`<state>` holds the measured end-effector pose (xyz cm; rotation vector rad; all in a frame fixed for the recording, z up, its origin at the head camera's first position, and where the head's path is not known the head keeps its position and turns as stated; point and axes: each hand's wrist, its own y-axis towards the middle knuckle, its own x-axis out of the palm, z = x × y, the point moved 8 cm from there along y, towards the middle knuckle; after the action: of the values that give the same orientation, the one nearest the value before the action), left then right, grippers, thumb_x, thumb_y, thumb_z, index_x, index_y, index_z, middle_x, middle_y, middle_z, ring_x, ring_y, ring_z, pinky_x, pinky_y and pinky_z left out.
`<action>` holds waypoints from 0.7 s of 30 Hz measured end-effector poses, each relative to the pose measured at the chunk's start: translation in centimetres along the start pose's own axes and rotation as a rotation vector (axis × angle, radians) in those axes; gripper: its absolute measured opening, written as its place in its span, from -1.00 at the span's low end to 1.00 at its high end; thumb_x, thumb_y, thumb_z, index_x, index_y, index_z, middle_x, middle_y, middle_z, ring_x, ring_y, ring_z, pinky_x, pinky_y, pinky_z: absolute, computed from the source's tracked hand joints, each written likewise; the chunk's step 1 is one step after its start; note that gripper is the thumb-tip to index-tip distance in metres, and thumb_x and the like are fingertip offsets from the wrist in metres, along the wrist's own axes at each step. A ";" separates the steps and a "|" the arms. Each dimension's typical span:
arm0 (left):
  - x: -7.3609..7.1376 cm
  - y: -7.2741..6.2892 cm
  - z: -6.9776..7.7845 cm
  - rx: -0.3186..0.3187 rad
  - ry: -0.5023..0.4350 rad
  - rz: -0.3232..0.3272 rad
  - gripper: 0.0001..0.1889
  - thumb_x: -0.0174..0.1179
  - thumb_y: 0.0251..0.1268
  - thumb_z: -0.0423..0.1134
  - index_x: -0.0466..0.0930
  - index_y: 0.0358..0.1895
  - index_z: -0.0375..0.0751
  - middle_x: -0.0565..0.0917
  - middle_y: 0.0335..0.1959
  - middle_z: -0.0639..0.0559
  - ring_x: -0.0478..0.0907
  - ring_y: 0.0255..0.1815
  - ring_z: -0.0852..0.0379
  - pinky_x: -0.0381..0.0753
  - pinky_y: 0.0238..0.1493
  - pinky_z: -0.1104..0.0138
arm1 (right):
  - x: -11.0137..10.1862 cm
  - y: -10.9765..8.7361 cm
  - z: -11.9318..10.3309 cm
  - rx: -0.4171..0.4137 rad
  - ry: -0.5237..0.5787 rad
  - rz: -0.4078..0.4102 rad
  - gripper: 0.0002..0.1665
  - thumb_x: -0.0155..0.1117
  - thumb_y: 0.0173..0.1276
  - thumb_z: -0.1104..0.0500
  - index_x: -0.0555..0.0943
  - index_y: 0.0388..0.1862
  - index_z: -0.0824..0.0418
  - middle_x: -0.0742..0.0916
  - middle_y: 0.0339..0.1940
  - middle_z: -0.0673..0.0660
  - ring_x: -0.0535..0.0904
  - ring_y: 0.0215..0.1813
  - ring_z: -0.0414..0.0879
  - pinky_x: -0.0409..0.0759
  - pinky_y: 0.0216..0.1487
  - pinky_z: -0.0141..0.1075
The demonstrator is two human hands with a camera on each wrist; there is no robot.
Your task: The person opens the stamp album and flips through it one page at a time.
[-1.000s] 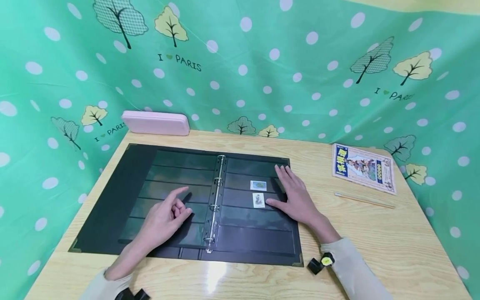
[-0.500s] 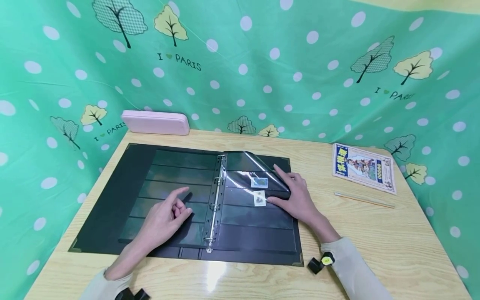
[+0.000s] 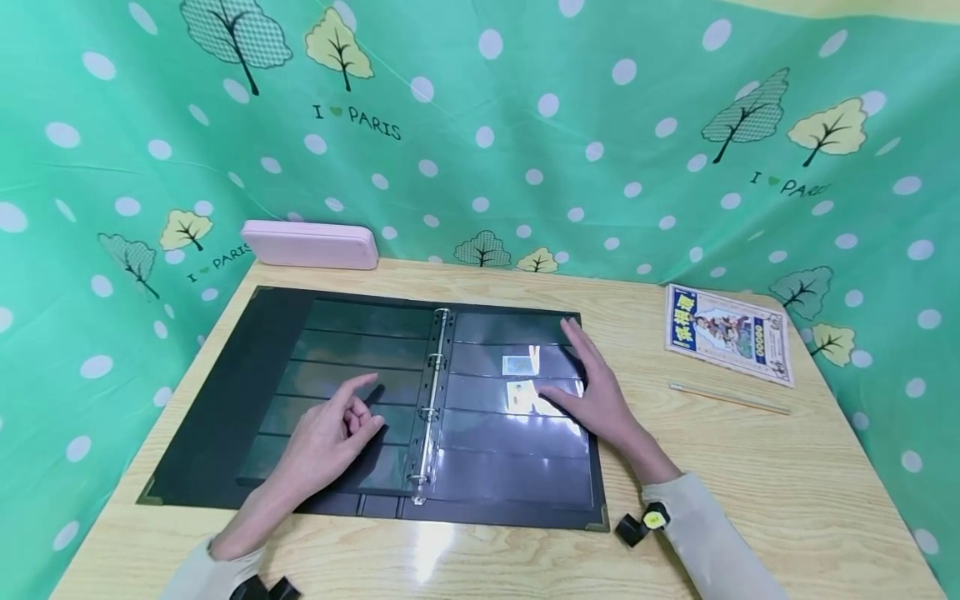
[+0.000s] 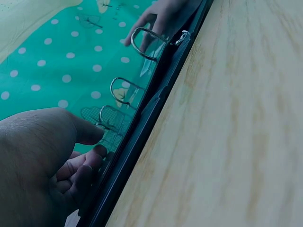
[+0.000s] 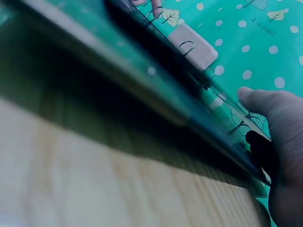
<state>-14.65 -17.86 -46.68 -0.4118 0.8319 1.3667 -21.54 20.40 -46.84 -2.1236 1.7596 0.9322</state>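
A black ring-binder stamp album (image 3: 213, 408) lies spread on the table, its clear strip pockets facing up. Two small stamps, one above the other, show in the right album page (image 3: 510, 479); glare washes over both the upper stamp (image 3: 517, 366) and the lower stamp (image 3: 519, 398). My right hand (image 3: 606, 404) holds that page at its outer edge, thumb on top and fingers along the edge. In the right wrist view the page's thin edge runs in beneath the thumb (image 5: 260, 100). Over the left page hovers my left hand (image 3: 330, 437), index finger extended, the others loosely bent, gripping nothing.
A pink case (image 3: 311, 245) stands behind the album's left side. To the right lie a printed booklet (image 3: 727, 335) and a pencil (image 3: 729, 399) on the wooden table (image 3: 787, 500). Metal binder rings (image 3: 429, 414) rise along the album's spine. A green dotted curtain (image 3: 480, 100) encloses the back.
The right page's upper corner curled up under my right fingers, then flattened, and glare has spread over the stamps. My right fingers have straightened again. My left hand has stayed still.
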 end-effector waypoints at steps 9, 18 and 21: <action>0.0 0.0 -0.1 -0.016 -0.010 -0.006 -0.39 0.50 0.46 -0.34 0.52 0.51 -0.23 0.60 -0.37 0.24 0.48 -0.44 0.35 0.52 -0.32 0.36 | -1.4 -0.1 -0.1 -0.079 0.602 0.183 0.00 0.18 0.57 0.59 0.10 0.86 0.20 0.19 0.79 0.43 0.70 0.32 -0.03 0.75 0.15 -0.36; 0.0 0.0 0.1 -0.021 -0.006 -0.002 -0.37 0.50 0.45 -0.35 0.51 0.51 -0.25 0.60 -0.38 0.23 0.49 -0.44 0.34 0.53 -0.31 0.36 | -1.9 -1.0 -1.7 -0.156 0.909 0.222 -0.21 -0.20 0.67 0.32 0.17 0.85 0.19 0.49 0.62 0.24 0.61 0.47 -0.05 0.69 0.28 -0.33; -0.1 -0.1 0.2 -0.032 -0.023 0.007 -0.37 0.49 0.45 -0.36 0.50 0.52 -0.27 0.61 -0.37 0.22 0.51 -0.43 0.34 0.55 -0.30 0.36 | -1.6 -1.1 -2.6 -0.174 1.020 0.196 -0.15 -0.29 0.58 0.36 0.15 0.85 0.20 0.64 0.49 0.12 0.67 0.41 -0.09 0.71 0.25 -0.31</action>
<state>-14.55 -17.79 -46.55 -0.4178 0.7945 1.3897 -19.77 20.54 -44.08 -2.8454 2.3880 -0.0652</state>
